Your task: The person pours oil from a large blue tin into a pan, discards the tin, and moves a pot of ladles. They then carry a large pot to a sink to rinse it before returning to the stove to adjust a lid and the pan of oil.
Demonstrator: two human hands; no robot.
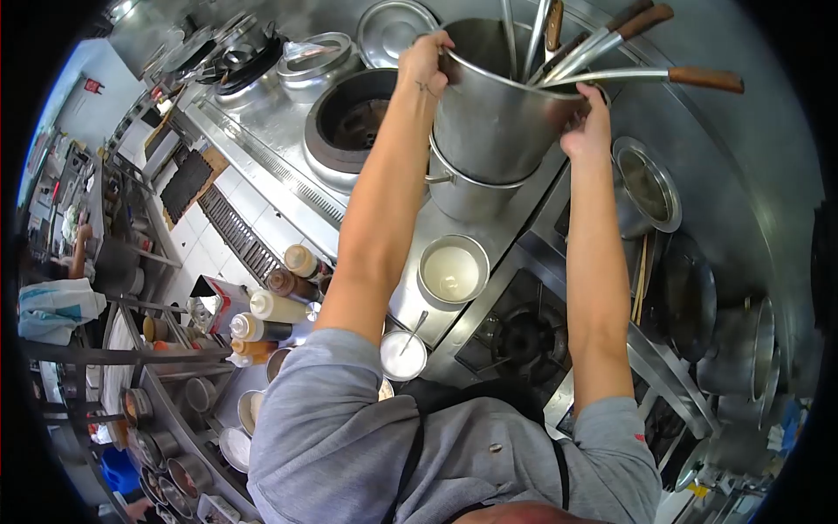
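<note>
Gripping a tall, silver, cylindrical steel pot (497, 131) by its rim works best from opposite sides, and that is how it is held: the left grip (423, 61) is clamped on the rim near ten o'clock, the right grip (589, 127) near four o'clock. The pot is close to twelve o'clock in view, directly above a second silver steel pot with a side handle (471, 199) on the steel worktop (428, 225); whether its base rests there or hangs free, I cannot tell. Long metal utensils with brown wooden handles (707, 79) lean out toward two o'clock, so the load probably pulls that way and the right grip should bear more. A level rim and slow, even handling would limit sliding. The round steel bowl of pale liquid (454, 272), between six and seven o'clock from the pot, deserves a clear margin.
</note>
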